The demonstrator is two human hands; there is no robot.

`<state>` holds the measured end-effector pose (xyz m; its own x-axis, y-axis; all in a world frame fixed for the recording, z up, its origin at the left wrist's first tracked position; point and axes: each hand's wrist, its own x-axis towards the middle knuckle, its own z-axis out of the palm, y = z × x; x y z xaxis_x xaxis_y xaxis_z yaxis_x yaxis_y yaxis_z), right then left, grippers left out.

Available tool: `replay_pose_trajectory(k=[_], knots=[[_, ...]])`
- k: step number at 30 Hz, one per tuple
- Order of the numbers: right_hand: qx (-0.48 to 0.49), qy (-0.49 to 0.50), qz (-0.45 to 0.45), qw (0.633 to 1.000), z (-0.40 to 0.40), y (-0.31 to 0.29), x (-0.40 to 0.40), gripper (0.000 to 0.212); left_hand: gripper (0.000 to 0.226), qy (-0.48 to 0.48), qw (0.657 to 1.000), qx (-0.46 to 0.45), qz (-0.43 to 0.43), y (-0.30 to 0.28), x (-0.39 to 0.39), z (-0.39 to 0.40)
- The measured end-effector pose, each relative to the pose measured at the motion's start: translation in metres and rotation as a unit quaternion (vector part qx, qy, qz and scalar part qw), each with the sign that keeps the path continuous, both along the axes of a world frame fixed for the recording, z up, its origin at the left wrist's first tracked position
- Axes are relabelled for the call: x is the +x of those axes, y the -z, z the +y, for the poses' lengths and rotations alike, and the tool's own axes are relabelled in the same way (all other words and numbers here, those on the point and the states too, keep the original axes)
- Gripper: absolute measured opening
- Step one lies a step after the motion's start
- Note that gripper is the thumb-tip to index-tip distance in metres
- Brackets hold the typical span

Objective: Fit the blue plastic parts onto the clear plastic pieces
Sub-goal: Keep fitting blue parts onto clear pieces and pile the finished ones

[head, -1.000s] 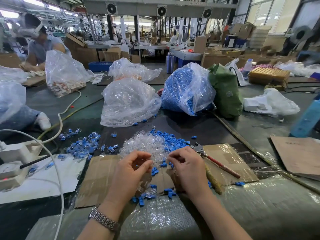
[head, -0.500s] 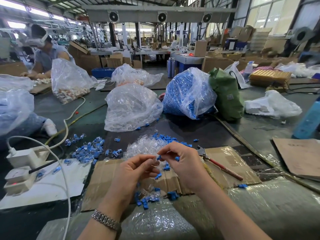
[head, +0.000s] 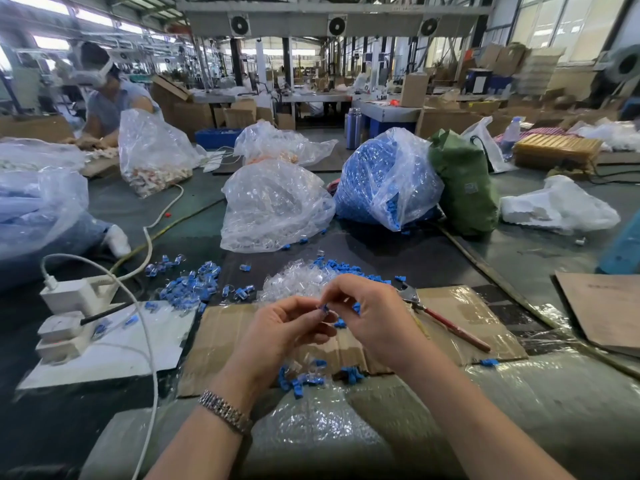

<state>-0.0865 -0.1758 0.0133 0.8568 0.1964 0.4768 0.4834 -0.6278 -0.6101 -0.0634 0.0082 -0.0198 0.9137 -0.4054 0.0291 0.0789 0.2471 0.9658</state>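
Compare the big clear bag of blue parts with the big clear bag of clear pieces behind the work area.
The clear plastic bag of blue parts stands right of the clear plastic bag of clear pieces. The blue-parts bag looks solid blue and bulges taller; the clear-pieces bag looks pale, see-through and slumps lower and wider. The blue-parts bag leans against a green fabric bag; the clear-pieces bag stands alone. Both are crumpled transparent sacks on the dark table, with loose blue parts at their bases.

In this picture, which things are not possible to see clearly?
Head view only:
- Blue part pinched between left hand and right hand: too small, fingers cover it; whether it is seated is unclear.
- Any clear piece there: not discernible.
- Tool: head partly behind the right hand.
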Motion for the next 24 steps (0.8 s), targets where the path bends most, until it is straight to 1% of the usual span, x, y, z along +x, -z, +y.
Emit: replay_pose_trajectory(k=[5, 10, 12, 13, 14, 15, 16, 17, 18, 19, 20, 21, 24], knots=[[-0.021, -0.004, -0.003, 1.000, 0.000, 0.002, -0.002, 0.021, 0.030, -0.008, 1.000, 0.006, 0.001, 0.002, -0.004, 0.000], [-0.030, -0.014, -0.017, 0.999, 0.002, 0.002, -0.003, 0.014, 0.030, -0.019, 1.000, 0.004, 0.002, 0.004, -0.004, 0.001], [0.029, -0.008, 0.004, 1.000, -0.001, 0.001, -0.002, 0.013, 0.028, -0.025, 1.000, -0.014, 0.006, 0.005, -0.003, 0.001], [0.066, 0.013, 0.016, 0.998, -0.006, 0.001, -0.001, 0.013, 0.026, -0.026, 0.999, -0.024, 0.010, 0.005, -0.002, 0.001], [0.082, 0.053, 0.026, 0.995, -0.013, 0.001, 0.000, 0.013, 0.023, -0.025, 0.999, -0.031, 0.013, 0.006, -0.001, 0.001], [0.058, 0.116, 0.040, 0.991, -0.023, 0.003, 0.004, 0.017, 0.021, -0.023, 0.999, -0.036, 0.014, 0.007, -0.001, 0.001], [-0.006, 0.193, 0.075, 0.978, -0.035, 0.005, 0.007, 0.027, 0.021, -0.021, 0.999, -0.040, 0.014, 0.009, -0.001, 0.001], [-0.083, 0.267, 0.133, 0.951, -0.048, 0.009, 0.009, 0.043, 0.021, -0.019, 0.999, -0.043, 0.011, 0.010, -0.001, 0.002], [-0.151, 0.323, 0.201, 0.913, -0.058, 0.012, 0.009, 0.060, 0.022, -0.017, 0.999, -0.046, 0.009, 0.010, -0.001, 0.002], [-0.205, 0.354, 0.258, 0.875, -0.067, 0.014, 0.009, 0.073, 0.022, -0.017, 0.999, -0.051, 0.008, 0.011, 0.000, 0.002], [-0.250, 0.363, 0.296, 0.848, -0.072, 0.017, 0.009, 0.079, 0.021, -0.018, 0.998, -0.057, 0.010, 0.011, 0.000, 0.001], [-0.282, 0.359, 0.314, 0.832, -0.076, 0.019, 0.009, 0.077, 0.020, -0.021, 0.998, -0.062, 0.013, 0.012, 0.001, 0.001], [-0.327, 0.353, 0.312, 0.819, -0.078, 0.019, 0.013, 0.055, 0.020, -0.029, 0.997, -0.067, 0.018, 0.011, 0.002, 0.001]])
